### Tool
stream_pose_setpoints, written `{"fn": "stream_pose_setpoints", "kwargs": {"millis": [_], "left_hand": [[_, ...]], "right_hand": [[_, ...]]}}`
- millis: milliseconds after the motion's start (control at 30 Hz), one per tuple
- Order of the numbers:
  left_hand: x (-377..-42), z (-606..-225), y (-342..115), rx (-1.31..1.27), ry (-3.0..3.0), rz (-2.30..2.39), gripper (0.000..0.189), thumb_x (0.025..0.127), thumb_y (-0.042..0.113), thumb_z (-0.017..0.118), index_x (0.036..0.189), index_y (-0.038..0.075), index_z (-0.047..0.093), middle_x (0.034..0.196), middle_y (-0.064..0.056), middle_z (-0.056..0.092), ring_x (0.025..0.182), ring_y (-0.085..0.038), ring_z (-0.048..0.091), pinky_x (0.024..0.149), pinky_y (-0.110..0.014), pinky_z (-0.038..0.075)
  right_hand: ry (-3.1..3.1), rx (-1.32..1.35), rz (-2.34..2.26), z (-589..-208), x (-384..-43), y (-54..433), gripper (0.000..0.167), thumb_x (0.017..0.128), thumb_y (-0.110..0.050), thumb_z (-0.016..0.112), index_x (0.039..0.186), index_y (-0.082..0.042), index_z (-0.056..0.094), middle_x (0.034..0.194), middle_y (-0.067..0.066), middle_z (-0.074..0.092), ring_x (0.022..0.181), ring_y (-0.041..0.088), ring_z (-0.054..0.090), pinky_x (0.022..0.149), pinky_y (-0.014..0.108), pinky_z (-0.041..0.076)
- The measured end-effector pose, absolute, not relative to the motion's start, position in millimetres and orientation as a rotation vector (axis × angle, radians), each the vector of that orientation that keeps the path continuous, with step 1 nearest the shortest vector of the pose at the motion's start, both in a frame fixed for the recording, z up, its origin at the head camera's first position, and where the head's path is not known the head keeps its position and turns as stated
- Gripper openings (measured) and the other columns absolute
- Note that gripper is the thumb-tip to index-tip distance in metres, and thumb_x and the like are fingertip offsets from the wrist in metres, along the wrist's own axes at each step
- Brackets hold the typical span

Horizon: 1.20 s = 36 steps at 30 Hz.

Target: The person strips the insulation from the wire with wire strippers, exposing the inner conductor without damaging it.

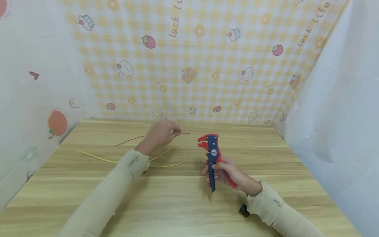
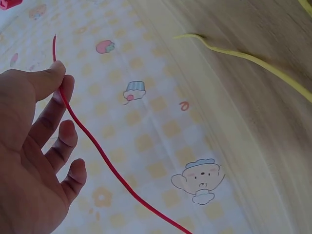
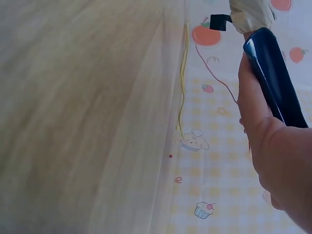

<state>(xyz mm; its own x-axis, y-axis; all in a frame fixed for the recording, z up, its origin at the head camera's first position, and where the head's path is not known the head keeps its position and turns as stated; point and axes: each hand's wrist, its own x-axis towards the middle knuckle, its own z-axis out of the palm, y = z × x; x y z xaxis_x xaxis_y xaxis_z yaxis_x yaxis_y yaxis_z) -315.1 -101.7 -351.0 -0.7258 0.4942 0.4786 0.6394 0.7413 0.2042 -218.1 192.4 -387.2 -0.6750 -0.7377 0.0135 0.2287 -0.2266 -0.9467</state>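
Observation:
My left hand pinches a thin red wire between thumb and index finger, close to one end. The other fingers are loosely bent beside it. A short piece of the wire sticks up past the thumb, and its long part trails off to the left in the head view. In my right hand is a wire stripper with dark blue and red handles. It stands upright with its red jaws at the top, apart from each other, pointing left toward the red wire. Nothing shows between those jaws.
Yellow wires lie on the wooden table under and beside the left wrist. A tiny pale scrap and a small red bit are on the table. A checked, printed cloth hangs behind the table.

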Motion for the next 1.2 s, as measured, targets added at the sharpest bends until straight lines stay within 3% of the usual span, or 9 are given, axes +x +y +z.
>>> {"fn": "stream_pose_setpoints", "kwargs": {"millis": [467, 667, 867, 1200], "left_hand": [[-320.9, -361.1, -110.0, -0.801, -2.662, -0.434, 0.006, 0.091, 0.022, 0.074, 0.092, 0.019, 0.079, 0.087, 0.007, 0.073, 0.084, -0.016, 0.066, 0.069, -0.032, 0.052], [-322.2, -367.1, -114.2, -0.795, -2.731, -0.423, 0.006, 0.092, 0.023, 0.073, 0.093, 0.02, 0.078, 0.089, 0.007, 0.074, 0.081, -0.014, 0.066, 0.063, -0.03, 0.049], [-324.1, -373.9, -118.1, -0.773, -2.766, -0.437, 0.005, 0.091, 0.024, 0.073, 0.092, 0.021, 0.077, 0.09, 0.008, 0.074, 0.087, -0.015, 0.068, 0.073, -0.035, 0.05], [-327.1, -382.6, -125.1, -0.69, -2.897, -0.541, 0.007, 0.094, 0.023, 0.069, 0.096, 0.019, 0.075, 0.096, 0.004, 0.071, 0.095, -0.02, 0.064, 0.075, -0.04, 0.052]], "right_hand": [[1.414, -0.62, -1.937, -387.4, -219.4, 191.2, 0.035, 0.098, -0.005, 0.04, 0.13, 0.008, 0.05, 0.109, 0.013, 0.072, 0.085, 0.023, 0.072, 0.083, 0.045, 0.057], [1.412, -0.609, -1.94, -387.3, -218.4, 190.8, 0.038, 0.098, -0.005, 0.04, 0.131, 0.012, 0.046, 0.11, 0.013, 0.071, 0.085, 0.023, 0.072, 0.083, 0.045, 0.057], [1.422, -0.61, -1.936, -386.9, -217.7, 190.5, 0.036, 0.097, -0.006, 0.042, 0.13, 0.009, 0.05, 0.11, 0.013, 0.072, 0.085, 0.023, 0.072, 0.083, 0.044, 0.057], [1.425, -0.634, -1.918, -387.9, -218.3, 190.5, 0.037, 0.099, -0.006, 0.041, 0.13, 0.011, 0.048, 0.111, 0.012, 0.071, 0.089, 0.024, 0.073, 0.084, 0.044, 0.056]]}}
